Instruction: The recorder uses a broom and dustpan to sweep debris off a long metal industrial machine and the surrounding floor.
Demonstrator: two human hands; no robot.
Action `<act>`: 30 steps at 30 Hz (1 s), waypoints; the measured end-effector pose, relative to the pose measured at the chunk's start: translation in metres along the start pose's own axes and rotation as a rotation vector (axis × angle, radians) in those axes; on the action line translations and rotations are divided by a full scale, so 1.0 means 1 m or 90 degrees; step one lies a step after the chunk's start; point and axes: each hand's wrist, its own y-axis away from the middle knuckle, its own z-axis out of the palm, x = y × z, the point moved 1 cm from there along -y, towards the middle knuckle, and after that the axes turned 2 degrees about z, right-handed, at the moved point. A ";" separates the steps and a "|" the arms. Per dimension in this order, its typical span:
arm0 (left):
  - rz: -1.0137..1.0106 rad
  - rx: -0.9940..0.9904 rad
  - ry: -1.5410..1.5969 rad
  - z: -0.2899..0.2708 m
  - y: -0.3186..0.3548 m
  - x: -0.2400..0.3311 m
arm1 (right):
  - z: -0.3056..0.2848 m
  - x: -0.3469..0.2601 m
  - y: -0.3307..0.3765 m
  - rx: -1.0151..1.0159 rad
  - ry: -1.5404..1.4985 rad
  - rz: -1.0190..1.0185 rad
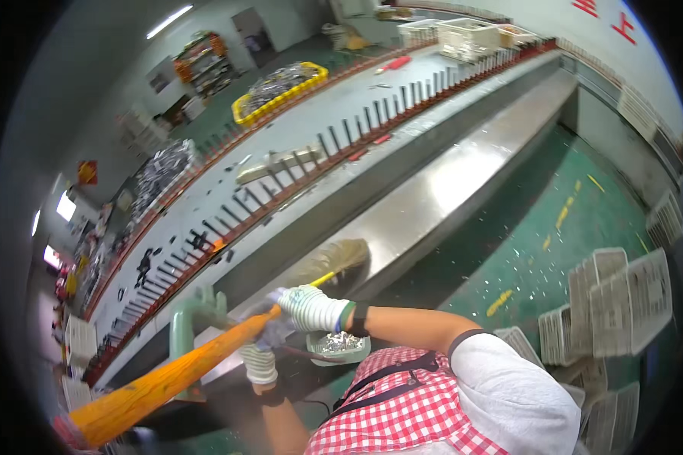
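Note:
My right hand (316, 309), in a white glove with green stripes, is closed round the handle of a broom (330, 262). Its pale bristles rest on a shiny metal ledge. Close to the camera, the orange end of the handle runs toward the lower left. Lower on the handle is my left hand (259, 364), gloved alike and apparently gripping it; the handle partly covers its fingers. Below my right wrist sits a pale green dustpan (338, 349) with shiny scraps in it.
A long workbench (281, 121) carries rows of upright dark pegs. A yellow crate (311, 70) of metal parts stands beyond it. White baskets (630, 303) are stacked at the right, and small bits litter the green floor (524, 250). A pale green curved object (180, 326) stands near my left hand.

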 end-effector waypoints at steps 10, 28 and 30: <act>-0.022 0.352 0.071 0.061 0.042 0.030 | -0.150 0.087 -0.038 0.241 0.039 0.188; 0.007 0.749 -0.078 0.214 0.083 0.021 | -0.306 0.383 0.206 0.610 -0.805 0.449; 0.016 0.756 -0.044 0.224 0.099 0.021 | -0.312 0.437 0.236 0.570 -0.797 0.449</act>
